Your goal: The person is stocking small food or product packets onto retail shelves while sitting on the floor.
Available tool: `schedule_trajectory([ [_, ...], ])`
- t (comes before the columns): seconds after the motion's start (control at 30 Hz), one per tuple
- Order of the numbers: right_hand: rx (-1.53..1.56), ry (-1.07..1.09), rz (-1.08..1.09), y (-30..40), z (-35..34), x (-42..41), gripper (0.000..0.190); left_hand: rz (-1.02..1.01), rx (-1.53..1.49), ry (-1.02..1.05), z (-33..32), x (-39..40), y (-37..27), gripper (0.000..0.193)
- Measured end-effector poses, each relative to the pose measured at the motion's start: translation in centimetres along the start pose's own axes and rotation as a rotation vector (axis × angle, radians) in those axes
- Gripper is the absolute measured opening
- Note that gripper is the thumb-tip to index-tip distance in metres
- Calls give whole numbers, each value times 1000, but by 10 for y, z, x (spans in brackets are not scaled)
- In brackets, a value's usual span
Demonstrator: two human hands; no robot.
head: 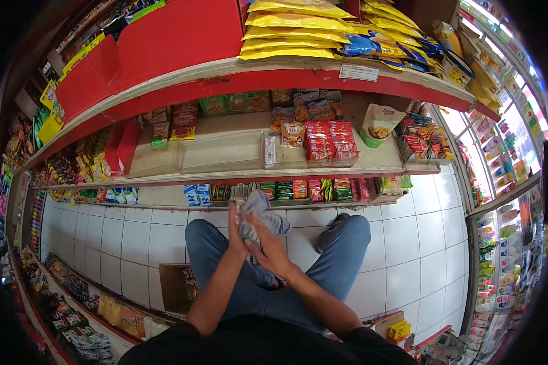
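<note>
Between my knees, both hands are close together in front of the lowest shelf. My left hand (236, 232) steadies a small, shiny, partly see-through item (239, 205), perhaps a packet; blur and the fingers hide most of it. A grey-and-white striped cloth (274, 221) is in my right hand (269, 250), pressed against that item. Part of the cloth hangs out to the right, past my fingers.
Ahead, the middle shelf (223, 125) carries a clear plastic tray (221, 153), red sachets (331, 141) and a standing pouch (380, 124). Yellow packs (297, 32) fill the shelf above. Sachets (283, 190) line the lowest shelf. A cardboard box (173, 287) stands beside my left leg.
</note>
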State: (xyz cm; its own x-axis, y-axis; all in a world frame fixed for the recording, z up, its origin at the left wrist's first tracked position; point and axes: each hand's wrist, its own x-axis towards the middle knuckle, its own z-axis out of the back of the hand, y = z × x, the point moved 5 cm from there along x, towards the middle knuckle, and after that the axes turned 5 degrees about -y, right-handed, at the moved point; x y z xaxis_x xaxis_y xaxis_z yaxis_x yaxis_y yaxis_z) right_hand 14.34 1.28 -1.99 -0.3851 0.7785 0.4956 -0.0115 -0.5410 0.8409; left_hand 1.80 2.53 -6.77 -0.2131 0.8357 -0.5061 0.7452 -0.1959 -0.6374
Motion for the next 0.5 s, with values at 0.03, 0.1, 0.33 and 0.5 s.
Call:
schedule_trajectory([
  [0.03, -11, 37, -77, -5, -1, -5, 62, 40, -41, -15, 0, 2, -5, 68],
  [0.1, 2, 107, -57, -7, -3, -14, 53, 67, -151, 45, -2, -2, -15, 57],
  [0.33, 501, -504, -838, -68, 41, -29, 38, 85, -209, 447, -30, -23, -28, 64],
  [0.5, 830, -607, -1044, -73, 27, -34, 41, -80, 205, 494, -65, -30, -18, 64],
])
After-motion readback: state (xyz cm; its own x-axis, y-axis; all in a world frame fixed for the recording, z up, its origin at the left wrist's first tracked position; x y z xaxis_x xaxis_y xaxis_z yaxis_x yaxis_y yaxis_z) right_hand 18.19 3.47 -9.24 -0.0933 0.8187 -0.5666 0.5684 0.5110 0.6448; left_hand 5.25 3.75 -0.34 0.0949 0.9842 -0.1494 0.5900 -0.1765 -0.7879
